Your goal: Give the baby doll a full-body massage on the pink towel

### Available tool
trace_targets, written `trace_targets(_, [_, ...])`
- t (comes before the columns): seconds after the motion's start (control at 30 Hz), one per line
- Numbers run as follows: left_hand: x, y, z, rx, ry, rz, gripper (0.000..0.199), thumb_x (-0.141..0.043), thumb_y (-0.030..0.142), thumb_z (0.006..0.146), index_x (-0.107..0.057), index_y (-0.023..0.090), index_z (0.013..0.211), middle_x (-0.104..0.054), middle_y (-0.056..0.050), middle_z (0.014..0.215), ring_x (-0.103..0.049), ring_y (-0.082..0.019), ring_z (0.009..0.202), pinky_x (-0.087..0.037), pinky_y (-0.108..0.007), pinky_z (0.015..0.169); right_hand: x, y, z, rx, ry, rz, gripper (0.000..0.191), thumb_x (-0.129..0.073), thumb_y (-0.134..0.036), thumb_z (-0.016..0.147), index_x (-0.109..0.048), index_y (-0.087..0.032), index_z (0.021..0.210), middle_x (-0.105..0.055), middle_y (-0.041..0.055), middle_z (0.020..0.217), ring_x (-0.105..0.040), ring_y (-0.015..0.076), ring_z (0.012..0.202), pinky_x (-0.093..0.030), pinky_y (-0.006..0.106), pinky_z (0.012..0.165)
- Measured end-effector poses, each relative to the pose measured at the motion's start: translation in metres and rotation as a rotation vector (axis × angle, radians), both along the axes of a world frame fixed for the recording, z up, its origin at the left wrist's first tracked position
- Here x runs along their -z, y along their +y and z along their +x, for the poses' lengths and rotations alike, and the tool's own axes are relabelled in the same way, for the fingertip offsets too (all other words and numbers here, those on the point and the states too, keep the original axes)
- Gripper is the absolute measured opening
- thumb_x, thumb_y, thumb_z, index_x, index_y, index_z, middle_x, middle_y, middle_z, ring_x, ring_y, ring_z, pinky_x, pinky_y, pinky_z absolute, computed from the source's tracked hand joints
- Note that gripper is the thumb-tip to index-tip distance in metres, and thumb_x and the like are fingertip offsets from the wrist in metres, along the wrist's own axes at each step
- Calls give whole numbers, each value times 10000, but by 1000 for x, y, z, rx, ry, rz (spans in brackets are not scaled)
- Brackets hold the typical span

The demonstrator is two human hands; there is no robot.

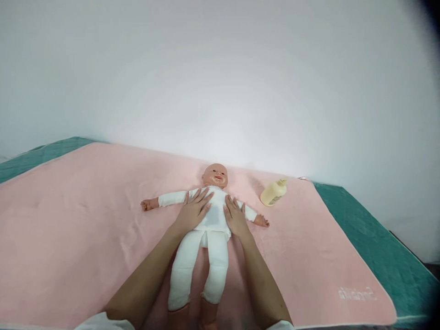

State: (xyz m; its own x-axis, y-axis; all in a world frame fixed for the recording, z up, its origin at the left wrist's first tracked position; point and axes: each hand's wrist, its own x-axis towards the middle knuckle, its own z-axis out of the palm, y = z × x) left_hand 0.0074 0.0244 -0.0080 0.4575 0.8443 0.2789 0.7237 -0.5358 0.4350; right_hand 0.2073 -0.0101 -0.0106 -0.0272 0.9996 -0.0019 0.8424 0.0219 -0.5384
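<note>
A baby doll (pixel 215 220) in white clothing lies on its back, head away from me, arms stretched out to both sides. My left hand (pixel 195 211) rests on the left side of its chest, fingers spread and pointing toward the neck. On the right side of the chest lies my right hand (pixel 235 216), also flat with fingers apart. Between the two hands a faint grey patch shows on the white shirt. The doll's feet reach the bottom edge of the view. Neither hand grips anything.
A pale yellow pump bottle (pixel 273 192) stands to the right of the doll's head. Everything rests on a pink blanket (pixel 85 229) spread over a green quilted mattress (pixel 371 233). A plain white wall (pixel 220 82) rises behind the far edge.
</note>
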Motion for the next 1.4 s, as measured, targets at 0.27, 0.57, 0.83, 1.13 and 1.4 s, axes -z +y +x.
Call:
trace_targets(0.27, [-1,1,-3,-236,0,15,493,-291,357,1003,-446,285,1465,-432,-69,1524,-327,-315,1449,-78,-662,1164,0,0,0,-1,-11,11,554,-229,-400,1013,-258,-225,1539,-257,52,1606,-166,268,1521,-12,617,1203])
trace_targets(0.57, [-2,4,-11,-310,32,83,481,-277,329,997,-543,210,1380,-580,-117,1394,-388,-327,1413,-53,-672,1162,-1,-3,3,35,96,102,581,-292,-466,997,-348,-188,1505,-283,79,1598,-215,281,1508,-7,607,1214])
trace_targets(0.83, [-2,5,-13,-298,15,101,463,-291,310,990,-546,238,1369,-596,-107,1378,-422,-320,1391,-70,-685,1155,-20,-17,2,-300,461,327,491,-384,-511,977,-662,-206,1242,-634,72,1335,-542,200,1310,-340,393,1194])
trace_targets(1.13, [-5,4,-11,-319,99,63,496,-251,276,989,-516,209,1402,-557,-87,1423,-412,-294,1401,-52,-675,1165,-15,-22,-10,-655,438,230,538,-359,-626,943,-757,-279,1048,-737,42,1146,-601,206,1250,-381,371,1162])
trace_targets(1.4, [-6,2,-11,-326,116,66,493,-255,266,989,-514,211,1406,-565,-98,1414,-414,-293,1400,-45,-677,1163,-19,-18,-8,-636,285,246,443,-385,-551,972,-734,-320,1117,-667,-1,1281,-343,218,1458,-131,446,1263])
